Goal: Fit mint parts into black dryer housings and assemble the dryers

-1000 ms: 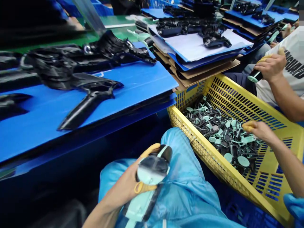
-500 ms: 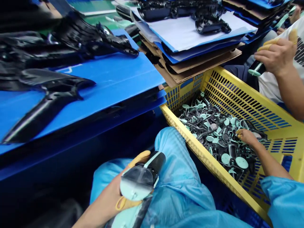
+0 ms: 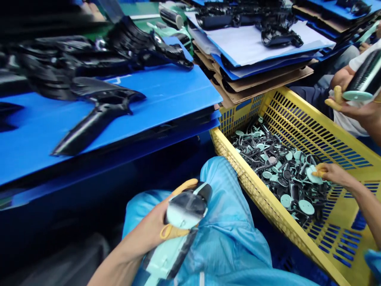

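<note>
My left hand (image 3: pixel 162 222), in yellow finger cots, is closed round a black and mint-green plastic housing (image 3: pixel 171 250) with a round end facing up, held over my lap. My right hand (image 3: pixel 330 174) is above the right part of the pile in the yellow crate (image 3: pixel 226 153), its covered fingertips pinched on a mint-green disc-shaped part (image 3: pixel 314 174). Under it lie many small black and mint-green plastic parts (image 3: pixel 287 174), jumbled together.
On the left, a blue sheet (image 3: pixel 178 95) bears black plastic shells (image 3: pixel 98 107). Beyond it rises a stack of cardboard and blue sheets (image 3: pixel 262 81) with more shells. At the right a co-worker's hands (image 3: pixel 351 107) hold a black cylinder with a mint-green end.
My right hand has lifted from the pile and moved right with a mint-green disc-shaped part. My left hand still holds the housing. The co-worker's black cylinder is now nearer and more visible.
</note>
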A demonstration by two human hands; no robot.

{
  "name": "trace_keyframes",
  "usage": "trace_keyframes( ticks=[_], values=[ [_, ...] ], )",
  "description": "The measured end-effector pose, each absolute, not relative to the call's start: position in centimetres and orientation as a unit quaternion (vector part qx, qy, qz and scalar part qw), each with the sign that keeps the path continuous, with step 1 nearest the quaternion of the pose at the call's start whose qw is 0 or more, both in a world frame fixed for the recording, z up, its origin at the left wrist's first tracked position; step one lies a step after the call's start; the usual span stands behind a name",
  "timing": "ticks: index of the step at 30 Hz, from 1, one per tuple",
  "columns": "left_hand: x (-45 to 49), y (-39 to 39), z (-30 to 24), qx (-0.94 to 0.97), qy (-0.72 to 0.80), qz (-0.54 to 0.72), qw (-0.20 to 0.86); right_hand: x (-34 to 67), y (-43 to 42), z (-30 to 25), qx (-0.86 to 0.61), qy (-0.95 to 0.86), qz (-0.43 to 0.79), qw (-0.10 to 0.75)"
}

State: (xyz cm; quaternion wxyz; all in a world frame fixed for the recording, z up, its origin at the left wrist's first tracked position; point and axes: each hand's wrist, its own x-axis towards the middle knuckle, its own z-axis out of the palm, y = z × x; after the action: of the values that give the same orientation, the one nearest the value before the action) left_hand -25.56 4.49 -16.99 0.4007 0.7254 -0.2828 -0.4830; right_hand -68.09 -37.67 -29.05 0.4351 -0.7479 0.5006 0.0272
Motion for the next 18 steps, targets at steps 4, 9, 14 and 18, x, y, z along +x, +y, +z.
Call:
trace_keyframes(
  ticks=[4,9,14,18],
  values=[
    [-26.2,-0.3,-15.1,0.671,-0.310,-0.506,0.444,-59.4,-30.9,-22.9,-0.532,0.466,-0.189,0.681],
    [-28.7,-4.8,-14.5,0.572,-0.263,-0.457,0.628,-48.5,-19.3,-18.3,-0.417,0.322,-0.214,0.823],
    [-29.6,-2.8,-15.3,0.522,-0.174,-0.437,0.712,-44.4,-14.6,-18.4,-0.390,0.313,-0.200,0.843],
    [-28.5,-0.6,-15.7,0.526,-0.116,-0.448,0.713,-43.8,-13.7,-19.0,-0.504,0.308,-0.129,0.797]
  ],
)
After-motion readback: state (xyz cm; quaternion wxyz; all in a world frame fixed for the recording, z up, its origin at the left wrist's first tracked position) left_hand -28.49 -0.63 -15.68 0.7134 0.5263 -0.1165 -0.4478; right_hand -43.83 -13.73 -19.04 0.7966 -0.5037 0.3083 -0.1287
